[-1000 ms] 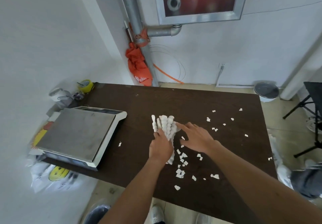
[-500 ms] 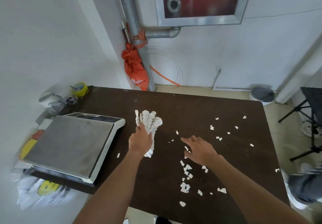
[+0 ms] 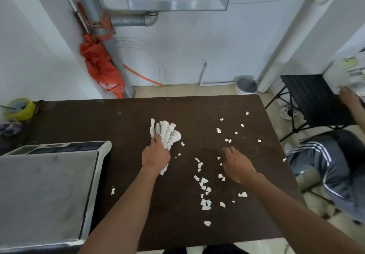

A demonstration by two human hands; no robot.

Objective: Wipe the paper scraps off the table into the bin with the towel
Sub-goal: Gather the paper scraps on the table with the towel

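A white knobbly towel point(image 3: 167, 133) lies bunched on the dark brown table point(image 3: 128, 119), and my left hand point(image 3: 156, 155) presses down on its near part, gripping it. Several white paper scraps point(image 3: 204, 190) are scattered to the right of the towel, from the table's middle toward its front edge, with more scraps point(image 3: 228, 140) farther right. My right hand point(image 3: 238, 164) rests flat among the scraps, fingers spread, holding nothing. A small white bin with a grey lid point(image 3: 246, 85) stands on the floor beyond the table's far right corner.
A steel platform scale point(image 3: 45, 190) fills the table's left front. A yellow tape roll point(image 3: 19, 108) sits at the far left corner. A seated person's legs point(image 3: 331, 166) and a black folding stool point(image 3: 314, 99) are right of the table. An orange cloth point(image 3: 100, 70) hangs on a pipe.
My left hand slid the towel leftward away from the scraps, then back a little right. My right hand came off the towel and now lies flat among the scraps. The camera shifted right.
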